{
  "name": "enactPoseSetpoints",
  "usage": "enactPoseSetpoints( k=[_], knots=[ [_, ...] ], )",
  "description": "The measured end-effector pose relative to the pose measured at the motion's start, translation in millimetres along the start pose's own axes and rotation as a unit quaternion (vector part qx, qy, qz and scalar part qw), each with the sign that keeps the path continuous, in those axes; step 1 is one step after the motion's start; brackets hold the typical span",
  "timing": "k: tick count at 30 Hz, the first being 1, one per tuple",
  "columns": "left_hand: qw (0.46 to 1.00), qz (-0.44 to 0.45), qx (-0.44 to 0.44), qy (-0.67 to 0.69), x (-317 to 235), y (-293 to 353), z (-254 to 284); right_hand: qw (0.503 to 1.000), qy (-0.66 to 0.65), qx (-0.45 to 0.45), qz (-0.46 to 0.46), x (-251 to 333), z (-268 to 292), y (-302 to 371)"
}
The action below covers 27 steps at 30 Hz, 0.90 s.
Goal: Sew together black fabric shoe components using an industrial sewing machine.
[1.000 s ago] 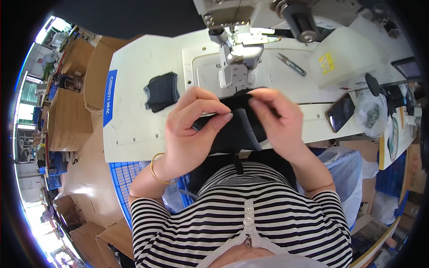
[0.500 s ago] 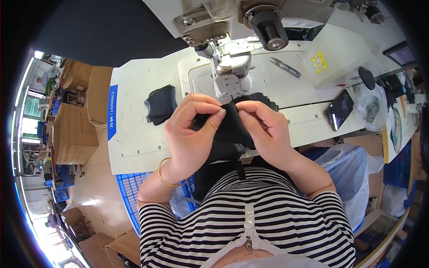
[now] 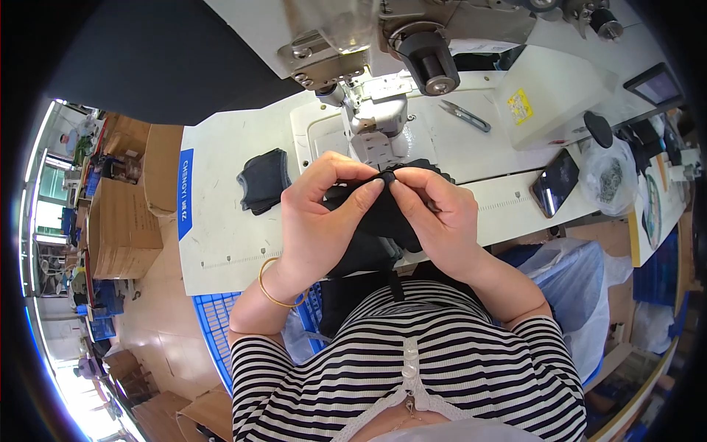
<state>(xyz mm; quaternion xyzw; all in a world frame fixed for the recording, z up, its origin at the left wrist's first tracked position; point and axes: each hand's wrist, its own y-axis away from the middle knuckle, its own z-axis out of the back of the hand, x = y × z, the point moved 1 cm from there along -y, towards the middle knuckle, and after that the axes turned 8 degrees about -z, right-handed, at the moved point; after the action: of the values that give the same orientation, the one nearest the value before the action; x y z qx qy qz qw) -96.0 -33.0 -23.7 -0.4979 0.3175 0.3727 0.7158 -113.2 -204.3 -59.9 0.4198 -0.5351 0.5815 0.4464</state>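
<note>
Between my two hands hangs a piece of black fabric point(image 3: 394, 221), its upper edge pinched at thumbs and forefingers. My left hand point(image 3: 324, 214) grips it from the left, my right hand point(image 3: 440, 214) from the right, and their fingertips almost meet. Just beyond them stands the presser-foot end of a sewing machine point(image 3: 377, 121). More dark fabric lies behind and under my hands; how the pieces join is hidden. To the left, a small stack of folded dark fabric pieces point(image 3: 264, 180) rests on the white sewing table point(image 3: 228, 236).
Thread snips point(image 3: 465, 116) lie right of the machine. A phone point(image 3: 555, 183) and a clear plastic bag point(image 3: 608, 179) sit at the table's right. Below the edge are a blue basket point(image 3: 215, 317) and a plastic-lined bin point(image 3: 571, 295). Cardboard boxes point(image 3: 125, 228) stand at left.
My left fingertips have moved right, close against my right ones, gathering the fabric's top edge. The whole view has shifted slightly.
</note>
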Motion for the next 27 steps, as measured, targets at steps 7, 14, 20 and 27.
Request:
enactPoseSetpoints(
  k=[7,14,20,27],
  knots=[
    [1.000,-0.022,-0.005,-0.017,1,-2,-3,1.000,-0.019,-0.002,-0.016,0,0,0],
    [0.999,-0.032,-0.024,-0.004,4,-1,-5,1.000,-0.021,-0.005,-0.018,3,0,-2],
    [0.999,-0.028,-0.029,-0.009,8,-1,0,1.000,0.022,-0.008,-0.017,4,-2,-2],
    [0.989,0.098,-0.072,0.085,23,-24,19,0.995,0.090,-0.003,0.031,-2,0,-2]
  ],
)
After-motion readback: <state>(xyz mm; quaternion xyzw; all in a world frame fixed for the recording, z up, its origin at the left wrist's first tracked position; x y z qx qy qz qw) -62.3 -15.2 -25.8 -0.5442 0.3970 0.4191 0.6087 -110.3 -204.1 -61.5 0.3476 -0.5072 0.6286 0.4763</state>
